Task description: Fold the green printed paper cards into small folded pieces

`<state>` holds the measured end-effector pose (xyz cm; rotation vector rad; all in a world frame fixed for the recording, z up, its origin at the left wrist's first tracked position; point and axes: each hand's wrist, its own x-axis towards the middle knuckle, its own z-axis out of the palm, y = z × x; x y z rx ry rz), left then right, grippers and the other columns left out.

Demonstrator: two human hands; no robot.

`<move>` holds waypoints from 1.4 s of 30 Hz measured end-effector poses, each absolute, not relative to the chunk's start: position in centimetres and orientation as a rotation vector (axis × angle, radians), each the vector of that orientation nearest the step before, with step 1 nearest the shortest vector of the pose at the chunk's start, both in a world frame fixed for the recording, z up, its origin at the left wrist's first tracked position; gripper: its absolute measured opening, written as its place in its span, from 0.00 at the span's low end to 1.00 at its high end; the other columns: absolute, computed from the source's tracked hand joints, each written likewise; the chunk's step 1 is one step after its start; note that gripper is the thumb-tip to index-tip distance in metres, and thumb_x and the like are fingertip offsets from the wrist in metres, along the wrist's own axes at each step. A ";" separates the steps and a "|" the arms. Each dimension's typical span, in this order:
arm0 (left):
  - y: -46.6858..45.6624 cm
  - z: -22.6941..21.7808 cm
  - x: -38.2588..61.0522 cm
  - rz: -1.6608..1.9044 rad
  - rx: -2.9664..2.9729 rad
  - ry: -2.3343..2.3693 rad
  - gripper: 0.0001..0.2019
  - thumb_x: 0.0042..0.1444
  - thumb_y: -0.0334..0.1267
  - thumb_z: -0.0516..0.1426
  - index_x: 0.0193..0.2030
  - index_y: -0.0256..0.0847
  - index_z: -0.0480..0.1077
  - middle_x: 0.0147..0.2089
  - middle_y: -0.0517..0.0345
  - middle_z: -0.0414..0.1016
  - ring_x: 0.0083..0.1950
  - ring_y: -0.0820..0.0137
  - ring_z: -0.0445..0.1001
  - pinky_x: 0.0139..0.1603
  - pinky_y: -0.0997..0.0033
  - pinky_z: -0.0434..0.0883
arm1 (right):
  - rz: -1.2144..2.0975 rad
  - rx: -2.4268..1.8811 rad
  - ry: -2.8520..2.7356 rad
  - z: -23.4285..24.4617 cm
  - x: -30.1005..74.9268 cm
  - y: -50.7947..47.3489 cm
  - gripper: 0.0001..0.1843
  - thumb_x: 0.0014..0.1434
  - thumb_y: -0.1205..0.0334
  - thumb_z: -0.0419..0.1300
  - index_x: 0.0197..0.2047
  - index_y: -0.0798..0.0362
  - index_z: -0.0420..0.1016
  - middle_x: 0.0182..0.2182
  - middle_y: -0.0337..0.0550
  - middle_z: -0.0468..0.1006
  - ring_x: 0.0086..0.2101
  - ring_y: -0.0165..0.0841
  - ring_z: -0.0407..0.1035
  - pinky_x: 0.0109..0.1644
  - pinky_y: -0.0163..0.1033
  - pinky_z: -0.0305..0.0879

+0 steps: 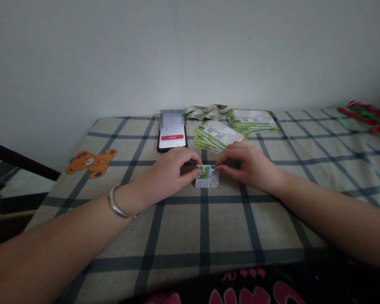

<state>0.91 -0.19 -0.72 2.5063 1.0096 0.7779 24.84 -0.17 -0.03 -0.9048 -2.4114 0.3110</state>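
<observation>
A small folded piece of printed paper [207, 177], green and white, stands between my two hands over the checked cloth. My left hand [182, 166], a silver bangle on its wrist, pinches the paper's upper left corner between thumb and fingers. At the upper right corner my right hand [245, 164] pinches it in the same way. Just beyond my right hand lies a fanned stack of green and white printed leaflets [220, 134]. A phone [172, 137] with a lit screen rests beyond my left hand.
Against the wall are several folded paper pieces [205, 112] and a second leaflet stack [251, 119]. An orange bear cutout [93, 163] lies at the left of the checked tablecloth [177, 236]. Red and green stringy material [370, 120] lies at the far right.
</observation>
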 end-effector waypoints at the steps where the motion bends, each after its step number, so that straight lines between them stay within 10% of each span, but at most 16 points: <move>1: -0.2 -0.7 0.9 0.799 2.486 1.014 0.04 0.58 0.35 0.57 0.39 0.40 0.71 0.40 0.57 0.74 0.44 0.68 0.73 0.46 0.64 0.70 | 0.315 -0.893 -2.396 0.0 24.8 -0.2 0.03 0.59 0.64 0.62 0.34 0.53 0.76 0.30 0.41 0.77 0.35 0.31 0.68 0.41 0.37 0.62; 28: 0.5 -0.8 0.1 0.704 2.810 0.592 0.06 0.58 0.27 0.56 0.40 0.38 0.74 0.43 0.54 0.77 0.48 0.68 0.73 0.52 0.66 0.70 | 0.388 -0.786 -2.598 -0.5 25.1 0.0 0.15 0.56 0.60 0.64 0.47 0.53 0.73 0.51 0.48 0.75 0.56 0.39 0.64 0.61 0.47 0.62; 42: 0.7 -1.2 -0.2 0.625 2.794 0.704 0.13 0.55 0.21 0.50 0.40 0.38 0.72 0.44 0.55 0.72 0.47 0.70 0.71 0.50 0.68 0.70 | 0.291 -0.735 -2.635 0.0 25.1 0.3 0.13 0.56 0.65 0.61 0.45 0.54 0.71 0.42 0.46 0.77 0.45 0.37 0.69 0.52 0.46 0.66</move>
